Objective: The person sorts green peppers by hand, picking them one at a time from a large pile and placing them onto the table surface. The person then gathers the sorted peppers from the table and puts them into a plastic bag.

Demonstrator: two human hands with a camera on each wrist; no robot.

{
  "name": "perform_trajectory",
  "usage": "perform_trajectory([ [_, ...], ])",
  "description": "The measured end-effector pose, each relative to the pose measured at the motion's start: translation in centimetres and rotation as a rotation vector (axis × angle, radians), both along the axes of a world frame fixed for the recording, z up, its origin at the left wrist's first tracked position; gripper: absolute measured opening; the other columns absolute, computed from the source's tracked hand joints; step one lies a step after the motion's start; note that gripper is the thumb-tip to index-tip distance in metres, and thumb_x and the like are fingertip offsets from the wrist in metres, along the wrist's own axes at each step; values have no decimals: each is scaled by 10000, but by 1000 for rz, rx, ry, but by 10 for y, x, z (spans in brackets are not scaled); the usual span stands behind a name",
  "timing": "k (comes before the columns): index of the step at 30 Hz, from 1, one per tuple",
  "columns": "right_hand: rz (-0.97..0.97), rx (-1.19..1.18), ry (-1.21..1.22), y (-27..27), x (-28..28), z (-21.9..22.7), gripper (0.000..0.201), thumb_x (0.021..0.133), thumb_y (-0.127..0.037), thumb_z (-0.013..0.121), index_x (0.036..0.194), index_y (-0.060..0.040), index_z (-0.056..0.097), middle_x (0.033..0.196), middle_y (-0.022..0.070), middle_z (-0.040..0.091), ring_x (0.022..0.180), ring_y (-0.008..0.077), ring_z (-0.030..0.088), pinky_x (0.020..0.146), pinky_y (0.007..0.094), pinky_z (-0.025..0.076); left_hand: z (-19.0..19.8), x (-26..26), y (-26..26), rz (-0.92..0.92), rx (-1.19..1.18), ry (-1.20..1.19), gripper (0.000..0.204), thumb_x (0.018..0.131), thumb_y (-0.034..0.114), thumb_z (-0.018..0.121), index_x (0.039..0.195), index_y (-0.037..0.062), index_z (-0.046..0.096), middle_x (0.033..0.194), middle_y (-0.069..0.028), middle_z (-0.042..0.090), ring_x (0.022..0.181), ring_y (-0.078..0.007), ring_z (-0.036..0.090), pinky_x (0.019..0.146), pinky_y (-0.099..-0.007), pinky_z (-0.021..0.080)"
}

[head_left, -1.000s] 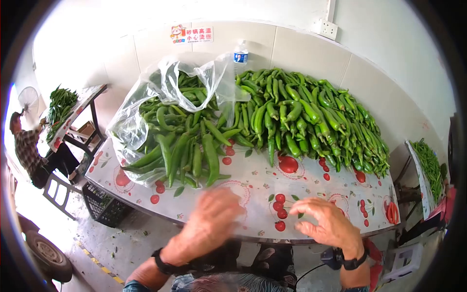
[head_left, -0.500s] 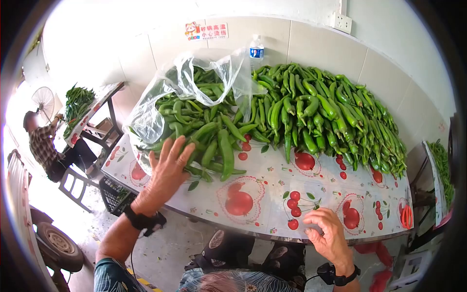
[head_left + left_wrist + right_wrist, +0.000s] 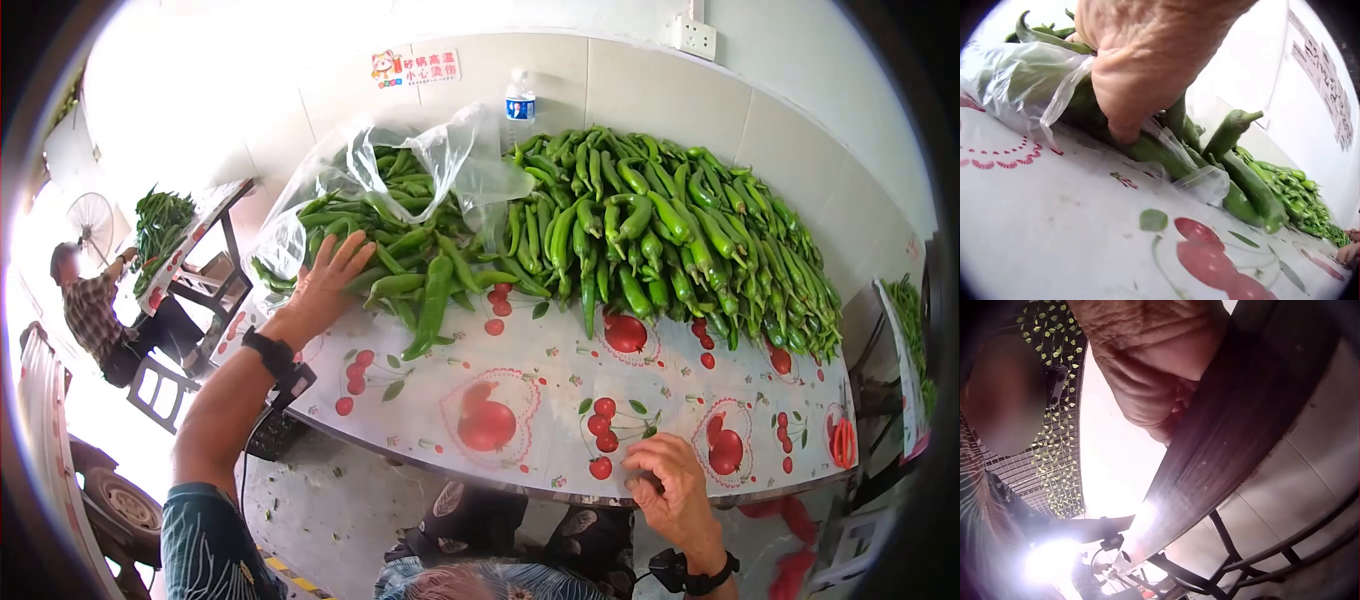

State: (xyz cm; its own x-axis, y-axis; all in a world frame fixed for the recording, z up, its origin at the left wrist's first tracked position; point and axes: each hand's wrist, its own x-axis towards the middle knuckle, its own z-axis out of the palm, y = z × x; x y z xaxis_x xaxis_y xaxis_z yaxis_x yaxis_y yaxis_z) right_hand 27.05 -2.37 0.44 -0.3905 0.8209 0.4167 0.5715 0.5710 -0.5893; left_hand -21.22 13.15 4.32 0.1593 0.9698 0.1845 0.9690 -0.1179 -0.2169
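Note:
Green peppers [image 3: 437,300] spill from a clear plastic bag [image 3: 290,235] on the left of the table. My left hand [image 3: 325,285] lies on the near left side of these peppers, its fingers spread. In the left wrist view the thumb of that hand [image 3: 1141,69] presses down onto peppers and a fold of the bag. Over the table's front edge, my right hand [image 3: 668,485] hangs with loosely curled fingers and holds nothing. The right wrist view has this hand [image 3: 1154,369] close beside the dark table edge [image 3: 1229,431].
A large heap of green peppers [image 3: 680,240] covers the back right of the table [image 3: 560,400]. Behind stands a water bottle [image 3: 519,105] against the wall. Red scissors handles [image 3: 844,443] lie at the right corner. Another person [image 3: 95,320] sits at a table on the left.
My left hand has swung left and then forward onto the bagged peppers. Their near edge has shifted back, baring more tablecloth. My right hand stays by the front edge.

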Motion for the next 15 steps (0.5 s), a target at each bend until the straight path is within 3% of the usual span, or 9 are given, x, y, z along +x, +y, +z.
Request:
perform_trajectory([
  [4, 9, 12, 5, 1, 4, -5, 213, 833, -166, 674, 1014, -60, 639, 1064, 117, 654, 1034, 339, 575, 933, 443, 430, 5, -5, 12, 36, 15, 24, 817, 786, 41, 674, 1498, 200, 306, 1591, 24, 148, 1446, -356, 187, 1009, -749, 327],
  [5, 6, 12, 11, 0, 3, -5, 207, 831, -164, 673, 1008, -60, 642, 1057, 115, 656, 1030, 337, 576, 931, 441, 431, 6, -5, 10, 48, -2, 16, 725, 805, 37, 635, 1464, 172, 363, 1588, -4, 166, 1443, -363, 200, 1040, -725, 308],
  [8, -12, 17, 41, 0, 0, -5, 182, 822, -147, 669, 982, -60, 652, 1028, 105, 666, 1013, 331, 583, 922, 435, 433, -1, -3, 1, -6, 26, 42, 724, 766, -38, 620, 1427, 158, 402, 1575, -50, 209, 1432, -370, 230, 1017, -669, 350],
  [12, -30, 45, 62, 3, -4, -3, 158, 796, -112, 674, 945, -62, 661, 982, 94, 677, 985, 323, 593, 908, 428, 440, -3, -2, -14, -132, 180, 45, 587, 761, -47, 573, 1329, 77, 492, 1506, -122, 345, 1393, -357, 319, 1049, -533, 371],
  [15, -42, 49, 64, 2, -5, -3, 167, 780, -88, 684, 942, -61, 656, 973, 90, 678, 977, 322, 597, 901, 424, 442, 7, 9, -17, -269, 202, -191, 448, 808, -12, 538, 1255, 22, 546, 1406, -162, 462, 1300, -359, 441, 1035, -442, 407],
])
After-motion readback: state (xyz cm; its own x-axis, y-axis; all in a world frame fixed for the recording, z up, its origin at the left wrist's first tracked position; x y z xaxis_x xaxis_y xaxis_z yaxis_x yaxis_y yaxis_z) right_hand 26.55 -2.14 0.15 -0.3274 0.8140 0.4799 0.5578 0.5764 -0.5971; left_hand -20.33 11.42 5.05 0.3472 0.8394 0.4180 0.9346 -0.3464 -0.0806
